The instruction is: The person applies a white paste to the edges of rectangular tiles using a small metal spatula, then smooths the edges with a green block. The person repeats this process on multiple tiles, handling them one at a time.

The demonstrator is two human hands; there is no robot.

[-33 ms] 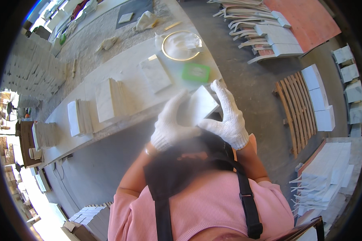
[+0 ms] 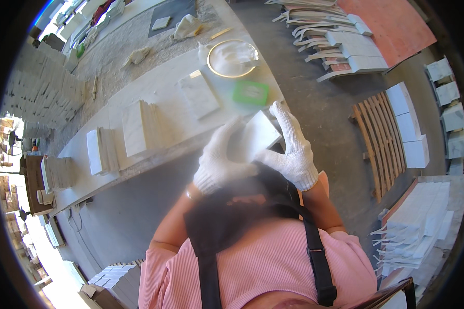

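Observation:
Between my two white-gloved hands is a white stone tile (image 2: 263,130), tilted, at the near edge of the workbench. It looks thick, and I cannot tell whether it is one tile or a small stack. My left hand (image 2: 217,157) grips its left side, partly blurred by a hazy patch in the picture. Round the right edge curves my right hand (image 2: 294,149), fingers along the far side and thumb on the near side. Just beyond the tile lies a green box-shaped thing (image 2: 251,93). A flat marble tile (image 2: 199,98) rests on the bench left of it.
Stacks of tiles (image 2: 134,129) stand along the bench (image 2: 178,136) to the left. A round gold-rimmed tray (image 2: 209,66) holds something whitish and clear. On the floor at right are a wooden pallet (image 2: 380,139), white blocks (image 2: 406,123) and strapped tile stacks (image 2: 417,216).

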